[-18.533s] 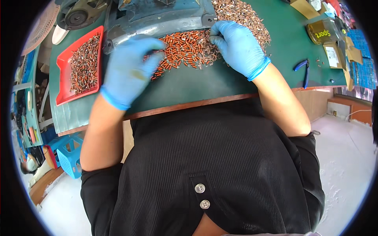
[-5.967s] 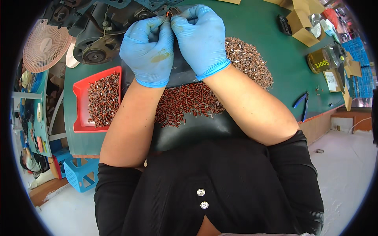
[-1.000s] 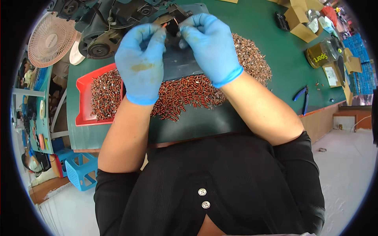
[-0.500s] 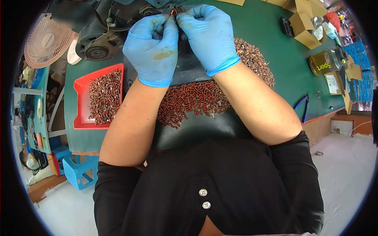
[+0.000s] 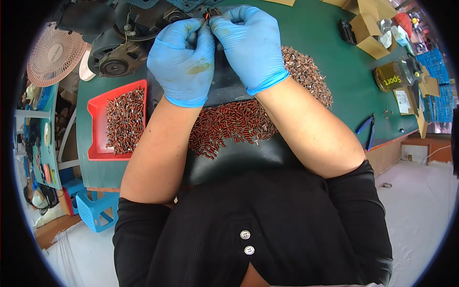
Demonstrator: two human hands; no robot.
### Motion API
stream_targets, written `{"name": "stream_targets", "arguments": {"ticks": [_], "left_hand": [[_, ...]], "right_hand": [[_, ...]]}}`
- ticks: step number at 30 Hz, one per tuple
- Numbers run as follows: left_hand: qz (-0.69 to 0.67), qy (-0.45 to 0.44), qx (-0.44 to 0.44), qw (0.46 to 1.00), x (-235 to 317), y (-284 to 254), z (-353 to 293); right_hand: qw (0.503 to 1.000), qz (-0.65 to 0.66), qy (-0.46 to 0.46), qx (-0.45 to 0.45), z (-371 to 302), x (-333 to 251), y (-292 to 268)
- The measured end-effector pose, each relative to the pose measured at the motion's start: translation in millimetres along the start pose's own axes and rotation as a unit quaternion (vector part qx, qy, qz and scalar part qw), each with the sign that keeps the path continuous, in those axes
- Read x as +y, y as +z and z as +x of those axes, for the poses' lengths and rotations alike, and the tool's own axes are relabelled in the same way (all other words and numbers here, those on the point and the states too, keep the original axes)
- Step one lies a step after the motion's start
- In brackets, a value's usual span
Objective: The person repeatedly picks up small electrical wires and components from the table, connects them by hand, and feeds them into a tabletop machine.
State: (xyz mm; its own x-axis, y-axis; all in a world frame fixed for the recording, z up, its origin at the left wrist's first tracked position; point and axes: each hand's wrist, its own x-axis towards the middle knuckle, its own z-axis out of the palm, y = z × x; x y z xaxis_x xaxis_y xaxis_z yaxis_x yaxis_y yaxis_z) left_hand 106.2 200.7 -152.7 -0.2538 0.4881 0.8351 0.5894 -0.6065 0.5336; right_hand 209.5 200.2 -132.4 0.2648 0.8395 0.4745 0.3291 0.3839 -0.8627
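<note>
Blue stretchy glove material covers the left hand (image 5: 184,64), whose thumb and fingertips are pinched together on a tiny orange cylindrical piece with dark ends (image 5: 207,16); a yellow-brown stain marks the back of that glove. Gloved alike, the right hand (image 5: 251,48) has its fingertips drawn narrow right beside the same piece, though whether they grip it cannot be told at this size. Both hands are above a dark flat metal base (image 5: 229,88), in front of a dark grey metal machine with a round wheel (image 5: 117,55). Nearer the body, between the forearms, lies a loose heap of small orange-red cylinders (image 5: 224,126); a paler copper-coloured heap (image 5: 308,71) spreads right of the right wrist. Left of the left forearm, a shallow red plastic tray (image 5: 97,129) holds more such parts. Farther right on the green tabletop (image 5: 330,129) are blue-handled pliers (image 5: 367,130) and a clear dark-lidded jar (image 5: 392,76).
</note>
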Motion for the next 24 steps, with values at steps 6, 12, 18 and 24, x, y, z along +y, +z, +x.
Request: {"name": "stream_targets", "arguments": {"ticks": [6, 12, 18, 24], "left_hand": [[0.039, 0.003, -0.010, 0.999, 9, -9, -3], [0.037, -0.052, -0.115, 0.991, 33, -60, -35], [0.201, -0.107, -0.168, 0.959, -47, -166, -67], [0.331, -0.079, -0.272, 0.900, -41, -182, -84]], "right_hand": [[0.966, 0.198, 0.129, -0.109, -12, -8, -15], [0.957, 0.009, 0.027, -0.289, -36, 39, -109], [0.858, -0.338, -0.066, -0.382, -99, 66, -183], [0.876, -0.320, -0.084, -0.350, -126, 76, -190]]}}
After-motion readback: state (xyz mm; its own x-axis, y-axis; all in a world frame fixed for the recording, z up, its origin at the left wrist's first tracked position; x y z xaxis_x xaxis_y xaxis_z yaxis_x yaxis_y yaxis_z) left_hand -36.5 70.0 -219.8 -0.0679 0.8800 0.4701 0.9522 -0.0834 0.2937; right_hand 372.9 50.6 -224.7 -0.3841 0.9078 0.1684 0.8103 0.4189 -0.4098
